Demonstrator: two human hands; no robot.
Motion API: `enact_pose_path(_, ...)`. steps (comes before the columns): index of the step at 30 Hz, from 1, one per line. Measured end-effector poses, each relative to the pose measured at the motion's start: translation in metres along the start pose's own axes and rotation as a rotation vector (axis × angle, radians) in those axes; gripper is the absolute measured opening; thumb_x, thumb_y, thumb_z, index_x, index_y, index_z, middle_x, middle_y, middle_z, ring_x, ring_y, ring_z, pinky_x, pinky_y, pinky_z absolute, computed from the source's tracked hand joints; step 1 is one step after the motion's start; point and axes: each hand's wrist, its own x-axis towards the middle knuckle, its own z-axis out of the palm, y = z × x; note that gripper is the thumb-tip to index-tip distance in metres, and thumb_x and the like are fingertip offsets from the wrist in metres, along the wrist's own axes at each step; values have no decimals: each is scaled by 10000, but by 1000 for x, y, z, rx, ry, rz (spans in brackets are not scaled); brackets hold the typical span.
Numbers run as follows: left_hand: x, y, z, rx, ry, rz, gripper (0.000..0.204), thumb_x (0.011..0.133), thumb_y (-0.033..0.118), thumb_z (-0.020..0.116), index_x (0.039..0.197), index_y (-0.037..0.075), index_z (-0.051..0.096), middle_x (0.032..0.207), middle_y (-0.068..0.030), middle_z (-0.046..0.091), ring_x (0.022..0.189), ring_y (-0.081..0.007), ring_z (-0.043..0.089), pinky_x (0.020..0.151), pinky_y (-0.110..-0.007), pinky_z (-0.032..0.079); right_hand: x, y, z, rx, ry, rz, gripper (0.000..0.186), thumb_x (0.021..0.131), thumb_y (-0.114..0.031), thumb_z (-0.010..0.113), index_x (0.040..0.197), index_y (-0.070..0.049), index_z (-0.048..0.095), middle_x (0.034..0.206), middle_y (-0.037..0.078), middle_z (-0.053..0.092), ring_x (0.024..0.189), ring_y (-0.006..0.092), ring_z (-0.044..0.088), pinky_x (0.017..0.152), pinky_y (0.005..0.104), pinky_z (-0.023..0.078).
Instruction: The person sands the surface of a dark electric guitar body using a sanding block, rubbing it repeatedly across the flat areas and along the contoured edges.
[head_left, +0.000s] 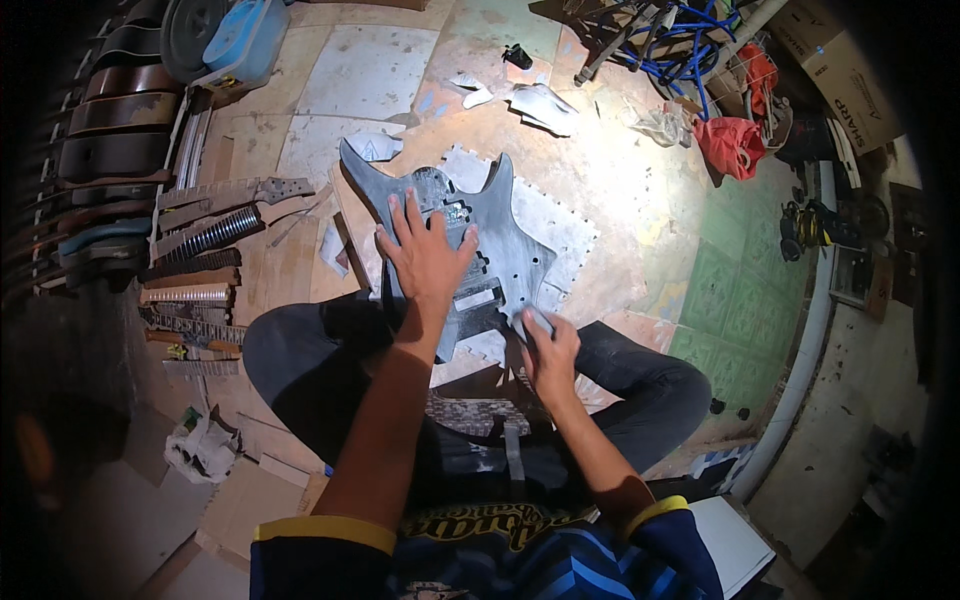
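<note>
A grey, unpainted electric guitar body [518,235] with two pointed horns lies across my lap, its cut-out cavities facing up. My left hand [430,258] rests flat on it with fingers spread, covering part of the cavities. In my right hand [553,357] is a small grey sanding block [536,321], pressed against the body's lower right edge. The fingers hide part of the block. Beneath the body lies a pale foam mat [572,232] with a jigsaw edge.
Several guitar necks [225,232] lie on the floor at left, beside a rack of guitar bodies [115,155]. Crumpled white paper [540,108] lies ahead. Blue cable [690,55] and a red bag [730,148] sit at the far right. A white plastic bag [203,447] is near left.
</note>
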Motion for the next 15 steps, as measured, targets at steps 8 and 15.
enact_pose_path(8, 4, 1, 6, -61, -5, 138, 681, 860, 609, 672, 1148, -8, 672, 1551, -269, 409, 1530, -424, 220, 1206, -655, 148, 48, -13, 11, -6, 34, 16, 719, 748, -12, 782, 1410, -230, 602, 1271, 207, 575, 1172, 403, 534, 972, 512, 404)
enact_pose_path(15, 4, 4, -5, -16, -94, 109, 736, 862, 655, 652, 1170, -13, 675, 1497, -257, 475, 1517, -420, 259, 1218, -621, 155, 31, -12, 12, -61, 78, 6, 718, 738, -28, 797, 1400, -233, 608, 1276, 213, 574, 1151, 395, 545, 949, 514, 401)
